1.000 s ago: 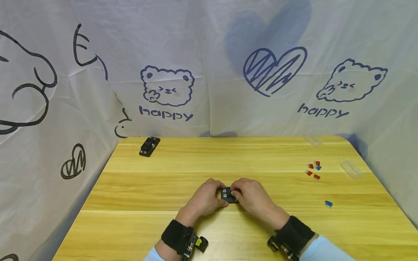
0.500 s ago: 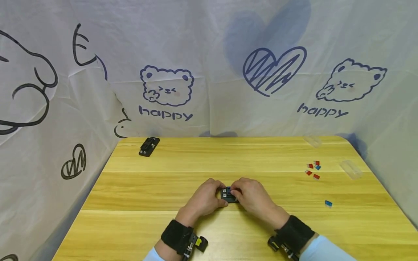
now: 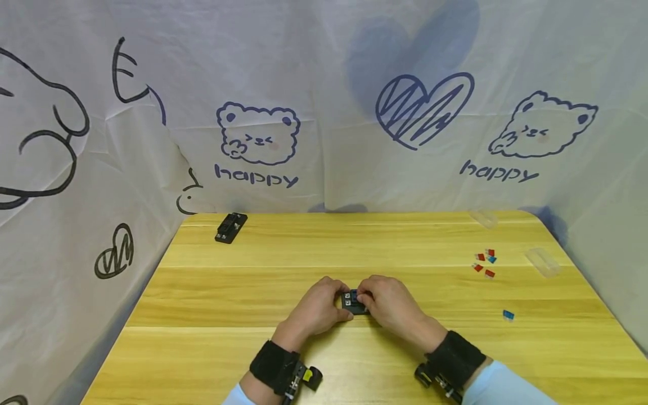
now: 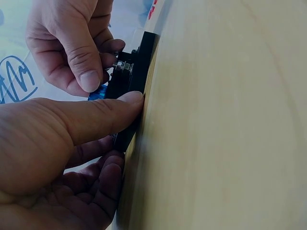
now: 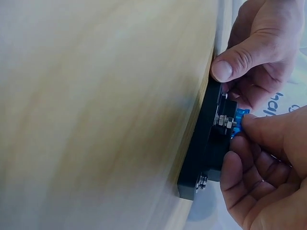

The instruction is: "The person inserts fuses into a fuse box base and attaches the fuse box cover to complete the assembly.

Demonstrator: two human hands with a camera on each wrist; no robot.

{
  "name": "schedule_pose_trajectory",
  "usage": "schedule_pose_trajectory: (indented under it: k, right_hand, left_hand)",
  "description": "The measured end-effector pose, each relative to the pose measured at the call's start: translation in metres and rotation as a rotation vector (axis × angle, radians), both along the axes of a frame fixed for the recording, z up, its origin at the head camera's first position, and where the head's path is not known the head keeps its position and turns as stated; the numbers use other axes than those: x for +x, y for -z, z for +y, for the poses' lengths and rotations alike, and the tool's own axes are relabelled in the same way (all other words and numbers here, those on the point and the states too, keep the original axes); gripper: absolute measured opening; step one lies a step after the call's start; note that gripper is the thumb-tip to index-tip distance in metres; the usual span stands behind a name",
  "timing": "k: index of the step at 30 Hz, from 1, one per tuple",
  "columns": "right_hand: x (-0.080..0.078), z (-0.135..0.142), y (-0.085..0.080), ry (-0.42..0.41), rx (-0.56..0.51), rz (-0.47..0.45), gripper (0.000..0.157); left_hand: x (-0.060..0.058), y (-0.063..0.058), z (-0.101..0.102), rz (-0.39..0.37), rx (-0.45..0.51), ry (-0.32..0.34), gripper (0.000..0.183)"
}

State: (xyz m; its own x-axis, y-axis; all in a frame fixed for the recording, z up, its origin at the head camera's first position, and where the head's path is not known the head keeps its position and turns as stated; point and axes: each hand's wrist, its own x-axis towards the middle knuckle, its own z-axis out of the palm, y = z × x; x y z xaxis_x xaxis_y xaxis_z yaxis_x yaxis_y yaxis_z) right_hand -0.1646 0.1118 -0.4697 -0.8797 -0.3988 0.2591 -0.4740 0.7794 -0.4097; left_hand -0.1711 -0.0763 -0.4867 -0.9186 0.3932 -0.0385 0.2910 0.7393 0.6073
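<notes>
A black fuse block (image 3: 350, 308) with metal screw terminals lies on the wooden table in front of me. My left hand (image 3: 319, 307) holds its left end, with the thumb along the near edge and fingers on the far side. From the right, my right hand (image 3: 396, 306) pinches a blue blade fuse (image 5: 240, 118) between thumb and fingertips. In the right wrist view the fuse stands at the raised socket in the block's middle, beside a bolt with nuts. Its lower end is hidden in the socket.
A second black fuse block (image 3: 231, 228) lies at the table's back left. Several red blade fuses (image 3: 489, 274) and a blue one (image 3: 491, 259) lie at right, with another blue fuse (image 3: 508, 315) nearer. Two clear plastic covers (image 3: 543, 262) rest by the right edge.
</notes>
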Motion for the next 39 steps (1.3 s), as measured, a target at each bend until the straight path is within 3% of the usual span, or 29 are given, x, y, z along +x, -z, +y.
schedule_pose_trajectory:
  k: [12,22,39]
  right_hand:
    - [-0.0019,0.0012,-0.0004,-0.024,0.025,0.009,0.004]
    - [-0.0042,0.0026,-0.0014,-0.096,0.064,0.063,0.006]
    - [-0.0025,0.0037,-0.0022,-0.103,0.077,0.06,0.005]
  left_hand:
    - [0.0002,-0.0009,0.0002,0.0,0.012,0.007,0.044]
    - [-0.0004,0.0015,0.001,0.012,0.014,0.009,0.043]
    - [-0.0006,0.002,0.0007,0.014,0.017,0.009,0.044]
